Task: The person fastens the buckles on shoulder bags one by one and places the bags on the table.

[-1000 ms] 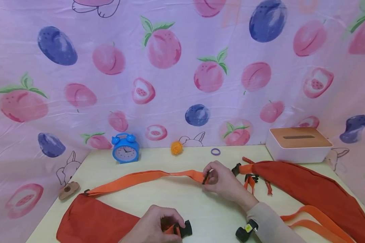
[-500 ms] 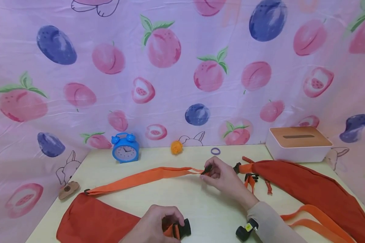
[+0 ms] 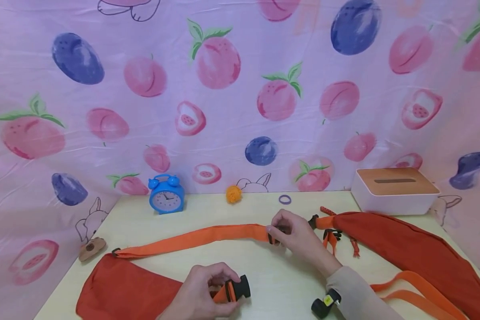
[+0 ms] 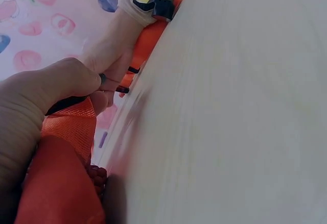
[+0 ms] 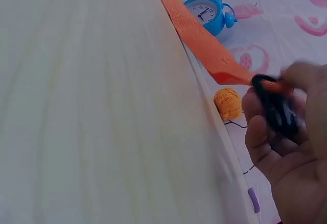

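Observation:
A red waist bag (image 3: 126, 284) lies at the table's left front, with a long orange strap (image 3: 212, 233) running from its far corner. My left hand (image 3: 200, 289) pinches a black buckle piece (image 3: 241, 287) on the bag's short orange webbing, between thumb and fingers. At the far end of the long strap, my right hand (image 3: 298, 233) holds the other black buckle part (image 5: 281, 109). In the right wrist view that part is blurred and half covered by the fingers. The two buckle pieces are apart.
On the right lies a second red waist bag (image 3: 408, 249) with orange straps. Behind it stands a white tissue box (image 3: 396, 200) with a wooden lid. A blue alarm clock (image 3: 166, 195), an orange yarn ball (image 3: 234, 194) and a purple ring (image 3: 285, 199) line the back edge.
The left hand has lifted slightly, tilting its buckle piece upward. The right fingers have turned the other buckle part, and the strap beside it now lies flatter and broader.

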{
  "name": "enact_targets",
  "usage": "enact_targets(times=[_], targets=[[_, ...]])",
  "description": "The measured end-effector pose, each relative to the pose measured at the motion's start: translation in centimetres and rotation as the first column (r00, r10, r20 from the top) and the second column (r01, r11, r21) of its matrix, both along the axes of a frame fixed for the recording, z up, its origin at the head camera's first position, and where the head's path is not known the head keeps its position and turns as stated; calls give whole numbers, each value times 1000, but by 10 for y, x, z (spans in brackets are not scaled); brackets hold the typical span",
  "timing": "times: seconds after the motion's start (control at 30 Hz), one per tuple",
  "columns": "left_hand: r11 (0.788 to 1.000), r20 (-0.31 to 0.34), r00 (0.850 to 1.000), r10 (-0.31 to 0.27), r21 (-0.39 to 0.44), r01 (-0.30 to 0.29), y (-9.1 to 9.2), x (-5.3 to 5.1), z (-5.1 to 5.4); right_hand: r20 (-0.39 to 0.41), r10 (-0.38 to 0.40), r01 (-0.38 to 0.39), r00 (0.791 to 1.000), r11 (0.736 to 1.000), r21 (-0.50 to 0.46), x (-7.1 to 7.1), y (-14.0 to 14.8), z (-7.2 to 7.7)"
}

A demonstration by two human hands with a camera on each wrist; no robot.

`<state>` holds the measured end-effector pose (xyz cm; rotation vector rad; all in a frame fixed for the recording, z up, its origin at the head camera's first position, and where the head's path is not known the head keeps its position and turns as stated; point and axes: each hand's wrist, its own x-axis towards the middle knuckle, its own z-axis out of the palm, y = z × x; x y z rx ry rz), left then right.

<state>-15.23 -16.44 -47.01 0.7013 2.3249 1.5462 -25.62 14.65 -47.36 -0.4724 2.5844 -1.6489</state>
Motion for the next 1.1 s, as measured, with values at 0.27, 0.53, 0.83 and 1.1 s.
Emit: enact_targets(times=[0.27, 0.53, 0.83, 1.1], targets=[[1000, -17, 1000, 0, 10, 1, 0, 1, -1, -46, -19, 15, 999, 996, -93, 1, 1, 1], [1000, -73, 997, -16, 25, 18, 0, 1, -3, -74, -87, 80, 993, 992, -100, 0, 1, 2], [1000, -84, 996, -23, 18, 25, 1, 0, -3, 14, -202, 202, 979, 972, -120, 1, 0, 5], [999, -28, 998, -50, 5, 50, 0, 0, -4, -4, -171, 169, 985, 977, -132, 1, 2, 4]])
